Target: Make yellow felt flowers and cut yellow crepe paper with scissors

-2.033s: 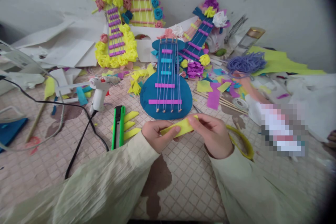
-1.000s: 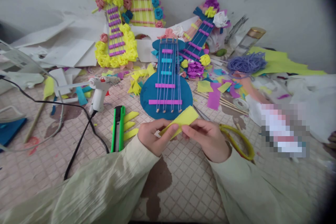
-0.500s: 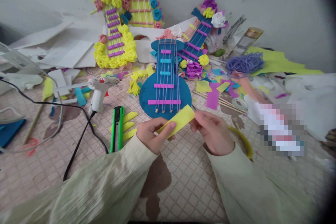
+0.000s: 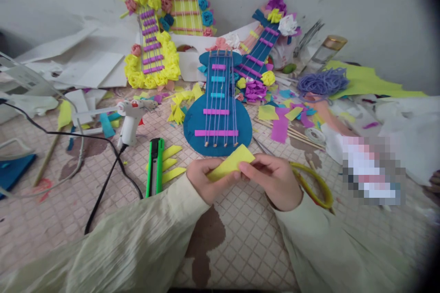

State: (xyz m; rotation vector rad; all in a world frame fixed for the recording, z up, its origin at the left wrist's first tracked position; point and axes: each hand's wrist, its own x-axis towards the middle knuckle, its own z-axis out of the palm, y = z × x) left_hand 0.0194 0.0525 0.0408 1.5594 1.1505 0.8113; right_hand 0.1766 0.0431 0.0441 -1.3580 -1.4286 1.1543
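A folded strip of yellow crepe paper (image 4: 231,163) is held up between both hands. My left hand (image 4: 210,182) grips its left part, thumb along the lower edge. My right hand (image 4: 272,177) pinches the right end between thumb and fingers. Just beyond the strip lies a blue paper guitar (image 4: 217,123) with purple strings and pink and blue bars. Left of my left hand are a green utility knife (image 4: 154,168) and several yellow paper petals (image 4: 171,163). Scissors, partly hidden, show one blade (image 4: 261,146) behind my right hand.
A white glue gun (image 4: 129,123) stands at left, its black cable (image 4: 109,144) trailing across the tabletop. Decorated guitars, one yellow (image 4: 151,48) and one blue (image 4: 263,48), lean at the back. Purple yarn (image 4: 322,83), paper scraps (image 4: 280,124) and a yellow coil (image 4: 316,187) lie to the right.
My right hand has shifted inward and down along the strip, its thumb now on the front face near my left thumb. The strip has tilted slightly.
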